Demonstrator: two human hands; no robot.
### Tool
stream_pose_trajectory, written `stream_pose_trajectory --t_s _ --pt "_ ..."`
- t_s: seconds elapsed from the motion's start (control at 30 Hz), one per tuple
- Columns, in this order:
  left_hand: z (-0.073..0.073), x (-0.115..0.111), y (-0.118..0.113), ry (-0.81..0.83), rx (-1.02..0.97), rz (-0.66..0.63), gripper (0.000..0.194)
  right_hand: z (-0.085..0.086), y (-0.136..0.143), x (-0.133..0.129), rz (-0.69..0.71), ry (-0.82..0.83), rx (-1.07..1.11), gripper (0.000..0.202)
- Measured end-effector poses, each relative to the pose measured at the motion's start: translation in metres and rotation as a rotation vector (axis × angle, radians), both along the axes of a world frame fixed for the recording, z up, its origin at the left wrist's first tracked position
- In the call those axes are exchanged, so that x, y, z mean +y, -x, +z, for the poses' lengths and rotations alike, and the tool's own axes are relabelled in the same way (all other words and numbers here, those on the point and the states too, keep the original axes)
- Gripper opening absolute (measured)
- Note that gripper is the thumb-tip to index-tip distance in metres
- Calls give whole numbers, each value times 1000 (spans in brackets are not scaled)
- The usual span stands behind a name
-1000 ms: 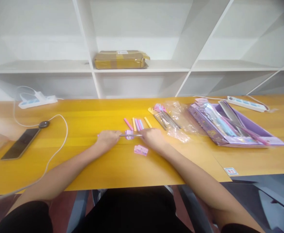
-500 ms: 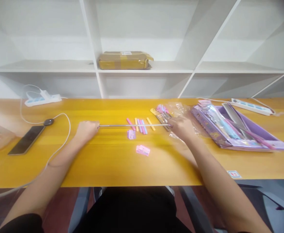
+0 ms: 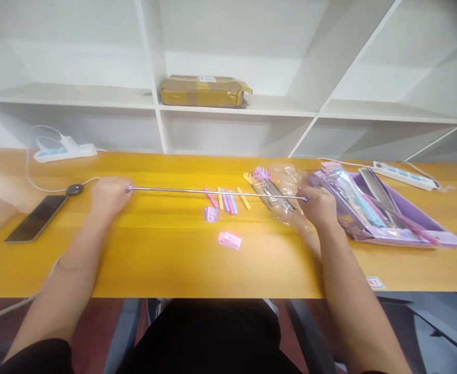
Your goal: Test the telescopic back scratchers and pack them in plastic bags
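A thin metal telescopic rod [image 3: 181, 191] stretches level above the table between my two fists. My left hand [image 3: 110, 196] is closed round its left end, where a bit of purple shows. Round the other end, also purple-tipped, my right hand [image 3: 320, 205] is closed. Below the rod lie several coloured sticks [image 3: 228, 201] in pink, yellow, purple and blue. A small purple card [image 3: 211, 214] and some pink cards [image 3: 230, 240] are nearer to me. Back scratchers [image 3: 265, 182] with claw-shaped heads and metal rods rest left of my right hand.
Clear plastic bags [image 3: 286, 179] lie behind my right hand. A purple box [image 3: 411, 236] with packaged items stands at right. Power strips [image 3: 66, 152] sit at the back. At left are a phone [image 3: 37, 218] and a cabled black puck [image 3: 74, 189]. A taped carton [image 3: 205, 91] occupies the shelf.
My hands have moved apart, left hand leftward and right hand rightward. The telescopic rod between them is visibly longer. The view has shifted slightly.
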State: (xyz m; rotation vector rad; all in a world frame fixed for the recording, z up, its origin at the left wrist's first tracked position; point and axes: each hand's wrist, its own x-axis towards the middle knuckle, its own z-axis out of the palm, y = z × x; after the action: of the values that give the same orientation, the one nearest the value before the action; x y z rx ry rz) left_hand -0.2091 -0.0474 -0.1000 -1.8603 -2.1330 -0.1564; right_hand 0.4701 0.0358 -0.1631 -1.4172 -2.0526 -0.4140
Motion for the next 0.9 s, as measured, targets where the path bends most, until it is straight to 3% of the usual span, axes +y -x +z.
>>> stream_pose_trajectory --t_s 0.2,0.4,0.7,0.9 --pt "-4 2 1 -197 -145 -15 26 0 -5 2 -149 -12 141 40" --pt "-7 -1 -12 -212 -230 -126 37 5 -11 2 -256 4 253 38" --pt "1 -6 -17 -273 -257 -195 46 8 -4 -3 -288 55 348 39" --pt "-2 -4 -12 -331 -285 -232 47 10 -1 -3 -281 72 348 41"
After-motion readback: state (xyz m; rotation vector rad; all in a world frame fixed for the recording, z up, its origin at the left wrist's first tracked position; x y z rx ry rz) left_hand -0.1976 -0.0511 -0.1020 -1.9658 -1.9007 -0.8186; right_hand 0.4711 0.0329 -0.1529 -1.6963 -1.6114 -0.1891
